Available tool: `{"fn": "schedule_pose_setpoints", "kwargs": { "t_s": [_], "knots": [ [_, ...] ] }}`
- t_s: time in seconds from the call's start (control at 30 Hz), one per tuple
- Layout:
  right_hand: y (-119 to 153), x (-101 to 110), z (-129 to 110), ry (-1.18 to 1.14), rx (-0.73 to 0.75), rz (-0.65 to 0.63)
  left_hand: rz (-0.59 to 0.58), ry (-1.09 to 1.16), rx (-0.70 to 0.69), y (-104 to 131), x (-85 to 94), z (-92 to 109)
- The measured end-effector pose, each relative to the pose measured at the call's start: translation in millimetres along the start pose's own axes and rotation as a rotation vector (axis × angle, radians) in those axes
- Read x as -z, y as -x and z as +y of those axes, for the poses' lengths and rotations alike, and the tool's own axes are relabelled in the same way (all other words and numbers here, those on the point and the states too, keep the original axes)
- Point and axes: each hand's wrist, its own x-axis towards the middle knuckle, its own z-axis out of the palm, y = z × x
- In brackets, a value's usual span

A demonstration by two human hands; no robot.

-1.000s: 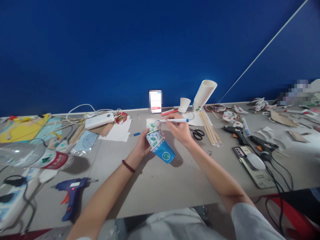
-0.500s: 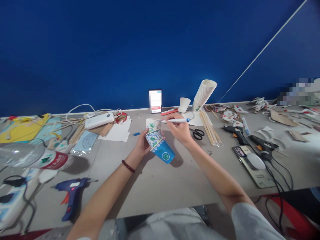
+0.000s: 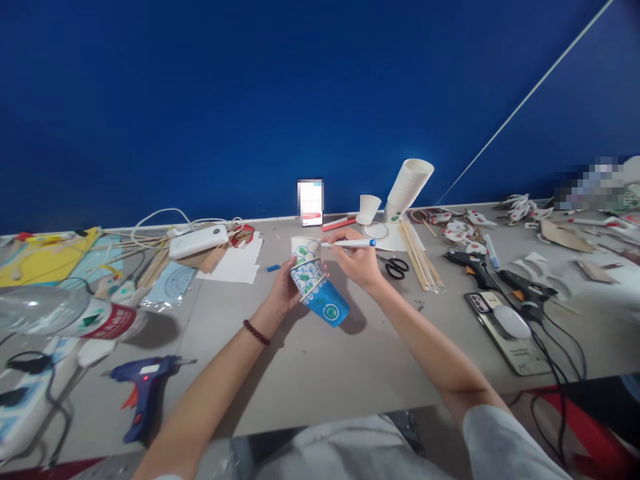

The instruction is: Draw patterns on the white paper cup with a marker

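My left hand [image 3: 285,288] is wrapped round a tilted stack of paper cups [image 3: 327,303]. The lowest cup is coloured blue with a ringed green spot; those above carry blue scalloped lines and green spots on white. Between the fingers of my right hand [image 3: 359,264] is a white marker pen [image 3: 353,243] with a blue end. Its tip is at the side of the uppermost cup, near the rim; whether it touches I cannot tell. A small blue pen cap [image 3: 273,268] lies on the table left of the cups.
A lit phone [image 3: 311,203] leans on the blue wall. Behind my right hand stand a tall stack of white cups [image 3: 407,190], wooden sticks [image 3: 419,257] and black scissors [image 3: 397,268]. A blue glue gun [image 3: 145,393] and plastic bottle [image 3: 70,313] lie left; black glue guns [image 3: 527,293] lie right.
My right hand and the marker pen have shifted slightly left along the uppermost cup. My left hand and the cups stay almost where they were.
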Motion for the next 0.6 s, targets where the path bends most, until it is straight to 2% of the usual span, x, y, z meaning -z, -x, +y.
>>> {"fn": "schedule_pose_setpoints", "kwargs": {
  "t_s": [0.3,0.47,0.6],
  "knots": [
    [-0.5,0.2,-1.2,-0.026,-0.026,-0.007,0.001,0.002,-0.022,1.3,-2.1,-0.2],
    [-3.1,-0.9,-0.2,-0.239,-0.142,0.017,0.006,0.036,-0.027,2.4,-4.4,0.9],
    [-4.5,-1.2,1.6,-0.336,-0.232,-0.011,0.05,0.056,-0.024,1.1,-3.4,2.4]
  ]
}}
